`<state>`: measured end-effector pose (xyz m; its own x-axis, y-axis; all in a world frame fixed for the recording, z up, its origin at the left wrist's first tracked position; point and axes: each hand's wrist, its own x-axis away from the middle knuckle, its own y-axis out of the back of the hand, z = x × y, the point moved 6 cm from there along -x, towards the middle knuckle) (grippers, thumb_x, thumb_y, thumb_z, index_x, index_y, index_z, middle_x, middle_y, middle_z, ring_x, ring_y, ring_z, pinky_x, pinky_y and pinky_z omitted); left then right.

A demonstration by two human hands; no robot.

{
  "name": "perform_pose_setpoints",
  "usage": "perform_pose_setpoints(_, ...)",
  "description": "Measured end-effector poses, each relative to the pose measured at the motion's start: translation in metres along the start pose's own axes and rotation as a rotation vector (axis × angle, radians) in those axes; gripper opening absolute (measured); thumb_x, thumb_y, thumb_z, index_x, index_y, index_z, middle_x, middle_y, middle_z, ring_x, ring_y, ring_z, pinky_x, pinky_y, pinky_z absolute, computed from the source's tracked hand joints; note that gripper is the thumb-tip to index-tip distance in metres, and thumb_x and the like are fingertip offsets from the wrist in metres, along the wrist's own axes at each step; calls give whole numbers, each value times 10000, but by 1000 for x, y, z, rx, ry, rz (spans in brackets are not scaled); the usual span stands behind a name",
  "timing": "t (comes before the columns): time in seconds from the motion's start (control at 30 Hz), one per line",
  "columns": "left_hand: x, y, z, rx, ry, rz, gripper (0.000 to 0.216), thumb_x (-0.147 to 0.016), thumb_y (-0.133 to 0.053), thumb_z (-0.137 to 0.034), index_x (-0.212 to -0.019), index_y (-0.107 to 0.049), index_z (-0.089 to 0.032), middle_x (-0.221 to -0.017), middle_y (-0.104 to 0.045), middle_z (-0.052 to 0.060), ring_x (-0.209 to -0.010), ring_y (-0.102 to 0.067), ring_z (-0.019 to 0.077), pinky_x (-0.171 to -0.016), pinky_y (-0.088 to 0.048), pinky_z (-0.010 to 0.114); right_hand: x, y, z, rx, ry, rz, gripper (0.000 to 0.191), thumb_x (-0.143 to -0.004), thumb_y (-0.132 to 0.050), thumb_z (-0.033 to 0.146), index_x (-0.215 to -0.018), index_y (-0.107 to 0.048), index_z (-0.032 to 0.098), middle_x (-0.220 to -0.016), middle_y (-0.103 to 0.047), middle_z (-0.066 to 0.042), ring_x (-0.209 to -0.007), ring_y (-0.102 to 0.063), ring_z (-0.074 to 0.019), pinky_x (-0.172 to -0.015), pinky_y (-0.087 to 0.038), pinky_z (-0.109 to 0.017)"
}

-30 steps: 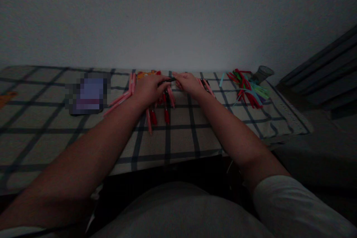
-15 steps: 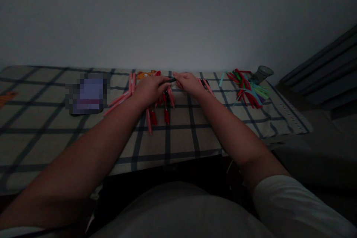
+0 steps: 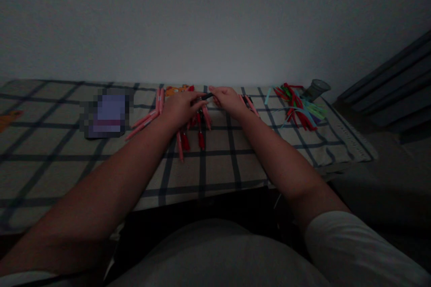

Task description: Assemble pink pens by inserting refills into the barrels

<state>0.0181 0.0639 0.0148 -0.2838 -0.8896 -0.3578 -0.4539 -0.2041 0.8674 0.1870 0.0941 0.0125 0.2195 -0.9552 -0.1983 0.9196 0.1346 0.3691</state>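
A slim dark pen (image 3: 207, 97) spans the small gap between my two hands over the table. My left hand (image 3: 180, 106) is closed on its left end, thumb and fingers pinching it. The other end sits in the curled fingers of my right hand (image 3: 229, 101). Below and beside my left hand lie several red and pink pens (image 3: 201, 140), partly hidden by it. More pink pens (image 3: 144, 120) are to its left. Another small group of pink and dark pens (image 3: 249, 104) rests just right of my right hand.
A checked cloth (image 3: 218, 161) covers the table against a wall. At left lies a phone-like, pixelated object (image 3: 109, 114); an orange item (image 3: 10, 120) is farther left. Colourful fuzzy strips (image 3: 299, 112) and a clear cup (image 3: 317, 89) are at right. An orange bear figure (image 3: 175, 91) lies behind.
Slightly more of the dark pen shows between my hands, and its tilt looks a little steeper. Everything on the table stays put.
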Motion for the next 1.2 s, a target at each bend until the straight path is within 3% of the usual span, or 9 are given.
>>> perform_pose_setpoints(0.13,3,7,2,-2,70,-57,377,-1107,-721,-477,-1390,-878,-284,-1345,-884,84,-1297,-795,342,-1090,-577,429,-4,5,-4,-45,15,-76,755,-1049,-679,812,-603,-470,241,-553,-401,55,-554,-345,-111,-571,-296,-275)
perform_pose_setpoints(0.23,3,9,0,-12,79,-57,341,-1104,-720,-486,-1318,-897,-287,-1314,-891,73,-1290,-797,341,-1090,-583,435,-2,4,-3,-88,-22,-62,773,-1030,-656,864,-605,-460,248,-539,-413,49,-536,-374,-109,-558,-318,-269)
perform_pose_setpoints(0.43,5,9,-3,-56,98,-44,376,-1113,-698,-511,-1339,-886,-276,-1279,-893,83,-1263,-805,346,-1050,-589,434,7,-11,4,-109,-122,57,744,-1106,-593,801,-623,-440,257,-494,-419,44,-494,-378,-108,-530,-336,-259)
perform_pose_setpoints(0.73,4,4,-2,-36,29,-32,376,-1136,-635,-526,-1285,-886,-289,-1213,-888,93,-1197,-800,344,-1002,-574,431,-4,-11,-9,-74,-64,65,761,-1098,-587,813,-598,-408,267,-528,-378,62,-521,-335,-115,-558,-308,-282)
perform_pose_setpoints(1.03,1,0,0,83,-35,-34,380,-1121,-613,-514,-1204,-900,-278,-1112,-893,72,-1077,-801,303,-954,-584,399,2,-7,3,42,-42,50,759,-1061,-598,867,-626,-402,276,-536,-356,67,-543,-328,-127,-586,-305,-303)
perform_pose_setpoints(1.2,-1,-4,2,111,-81,-12,387,-1120,-595,-469,-1155,-896,-228,-1148,-893,90,-1132,-799,300,-991,-577,376,3,-6,6,56,-36,57,735,-1100,-588,807,-633,-398,272,-568,-343,65,-574,-318,-131,-612,-311,-310)
